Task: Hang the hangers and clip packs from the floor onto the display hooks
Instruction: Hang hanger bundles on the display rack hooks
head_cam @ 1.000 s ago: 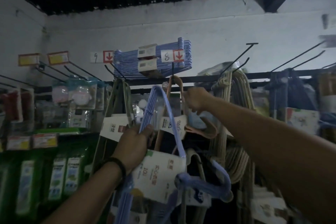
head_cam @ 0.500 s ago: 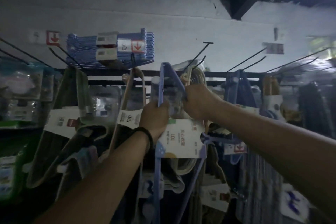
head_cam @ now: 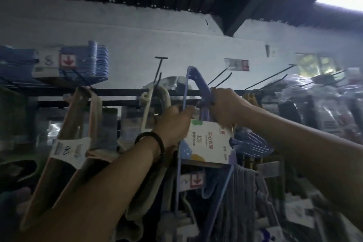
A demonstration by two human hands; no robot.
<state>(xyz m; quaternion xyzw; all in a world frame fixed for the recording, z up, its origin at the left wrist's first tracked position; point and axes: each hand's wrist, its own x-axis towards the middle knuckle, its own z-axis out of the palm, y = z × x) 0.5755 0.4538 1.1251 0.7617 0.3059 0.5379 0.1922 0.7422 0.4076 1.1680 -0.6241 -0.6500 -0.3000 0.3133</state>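
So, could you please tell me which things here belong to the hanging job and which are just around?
Job: blue hanger pack, gripped by left hand and right hand; bare display hook just above the right hand.
Just around: beige hanger pack, cream hangers, stacked blue hangers up top, red-arrow price tag.

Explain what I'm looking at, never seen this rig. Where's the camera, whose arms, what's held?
No robot here: a person wears one wide-angle camera on the head, so the single view looks up along their own arms. The left hand, with a dark wristband, and the right hand both grip a pack of blue hangers wrapped in a white card label, raised to a shop display rail. Bare black wire hooks stick out just above the right hand. A cream bundle hangs to the left. The picture is dim and blurred, so whether the pack sits on a hook is unclear.
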